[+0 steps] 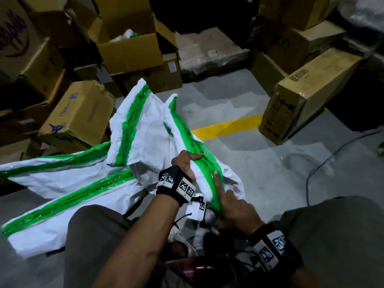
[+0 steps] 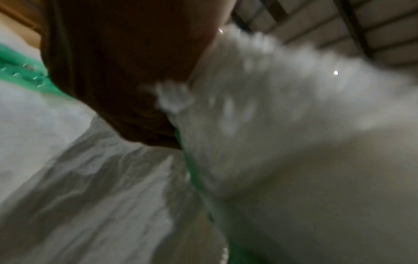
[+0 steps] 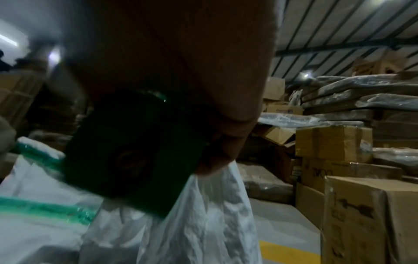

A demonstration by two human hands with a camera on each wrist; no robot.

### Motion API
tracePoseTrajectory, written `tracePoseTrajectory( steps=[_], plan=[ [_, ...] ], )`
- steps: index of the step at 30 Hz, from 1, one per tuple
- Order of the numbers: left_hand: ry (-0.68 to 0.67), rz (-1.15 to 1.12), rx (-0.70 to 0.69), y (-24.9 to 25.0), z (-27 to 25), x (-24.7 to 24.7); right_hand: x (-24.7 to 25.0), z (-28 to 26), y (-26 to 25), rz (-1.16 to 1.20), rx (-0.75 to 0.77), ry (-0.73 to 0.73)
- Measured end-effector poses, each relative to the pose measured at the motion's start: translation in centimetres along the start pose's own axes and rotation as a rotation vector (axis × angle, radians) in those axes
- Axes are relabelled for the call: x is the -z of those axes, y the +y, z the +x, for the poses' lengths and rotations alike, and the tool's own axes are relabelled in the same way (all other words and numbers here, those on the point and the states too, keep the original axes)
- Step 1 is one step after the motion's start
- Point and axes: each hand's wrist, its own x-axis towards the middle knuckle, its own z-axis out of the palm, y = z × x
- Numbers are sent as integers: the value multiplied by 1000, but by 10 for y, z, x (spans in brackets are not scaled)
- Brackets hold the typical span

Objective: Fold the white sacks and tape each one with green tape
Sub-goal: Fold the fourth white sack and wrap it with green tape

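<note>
A white sack (image 1: 149,129) with strips of green tape (image 1: 199,154) is lifted off the floor in front of me. My left hand (image 1: 186,163) grips its folded edge, thumb on the tape. My right hand (image 1: 230,206) lays its straight index finger (image 1: 217,181) along the tape strip. In the right wrist view its other fingers curl round a dark green tape roll (image 3: 135,151) above the white sack (image 3: 199,223). The left wrist view, blurred, shows the left hand (image 2: 117,71) against white sack cloth (image 2: 294,107).
Two more taped white sacks (image 1: 52,177) (image 1: 41,225) lie on the grey floor at left. Cardboard boxes ring the spot: an open one (image 1: 128,46) behind, a long one (image 1: 307,96) at right. A yellow floor line (image 1: 226,125) and a cable (image 1: 332,159) run at right.
</note>
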Motion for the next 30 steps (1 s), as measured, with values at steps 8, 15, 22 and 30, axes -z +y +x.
tracePoseTrajectory(
  steps=[8, 15, 22, 30],
  plan=[
    [-210, -69, 1, -41, -56, 7, -18, 17, 2, 314, 12, 106],
    [-72, -20, -107, -65, -66, 24, -36, 21, 16, 534, 72, -282],
    [17, 179, -342, -95, -62, 61, 18, 34, 27, 538, -82, -133],
    [-150, 994, -485, -120, -87, 42, 28, 85, -12, 107, -333, -229]
  ],
)
